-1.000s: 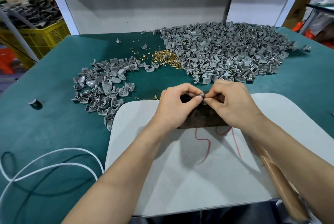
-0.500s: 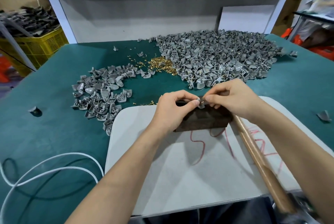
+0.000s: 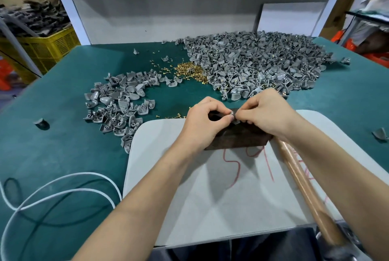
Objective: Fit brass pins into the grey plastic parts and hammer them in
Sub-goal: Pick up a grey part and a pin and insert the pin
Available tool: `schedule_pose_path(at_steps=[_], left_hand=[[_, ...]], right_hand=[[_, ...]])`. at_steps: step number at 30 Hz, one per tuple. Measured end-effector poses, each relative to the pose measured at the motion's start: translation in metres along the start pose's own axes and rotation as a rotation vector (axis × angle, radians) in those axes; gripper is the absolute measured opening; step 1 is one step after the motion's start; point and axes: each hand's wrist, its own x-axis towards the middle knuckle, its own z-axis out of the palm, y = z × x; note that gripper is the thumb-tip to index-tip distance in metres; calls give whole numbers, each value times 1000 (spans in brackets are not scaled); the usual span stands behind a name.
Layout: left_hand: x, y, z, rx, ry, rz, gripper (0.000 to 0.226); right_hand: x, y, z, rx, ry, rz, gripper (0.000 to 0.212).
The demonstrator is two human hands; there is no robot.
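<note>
Where they meet above the block [image 3: 237, 139], left hand [image 3: 201, 122] and right hand [image 3: 267, 113] pinch a grey part [image 3: 235, 121].

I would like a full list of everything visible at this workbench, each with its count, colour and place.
large pile of parts: one heap, grey, back right of the table
small pile of parts: one heap, grey, left of the board
brass pins: one heap plus loose ones, gold, between the piles
stray parts: at least three, grey, alone at the table's left and right
board: one, pale grey with red marks, front centre
block: one, dark brown, on the board
hammer handle: one, light wood, below the right forearm
cable: one, white, front left
crate: one, yellow, far left
table: one, green top
held part: one, grey, above the block
left hand: pinches the held part
right hand: pinches it too
</note>
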Motion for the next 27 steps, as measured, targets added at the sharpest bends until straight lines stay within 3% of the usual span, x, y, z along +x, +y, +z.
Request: schedule_pose_path(at_steps=[6,18,23,27], left_hand=[[0,1,0,9,-1,13,4],[0,1,0,30,8,34,7],[-1,1,-1,17,7,28,9],[-2,1,-1,26,-5,23,4]], right_hand=[[-3,-4,9,10,108,82,21],[-3,-2,12,85,138,142,16],[-6,2,14,50,162,60,19],[-16,8,6,20,84,-78,9]])
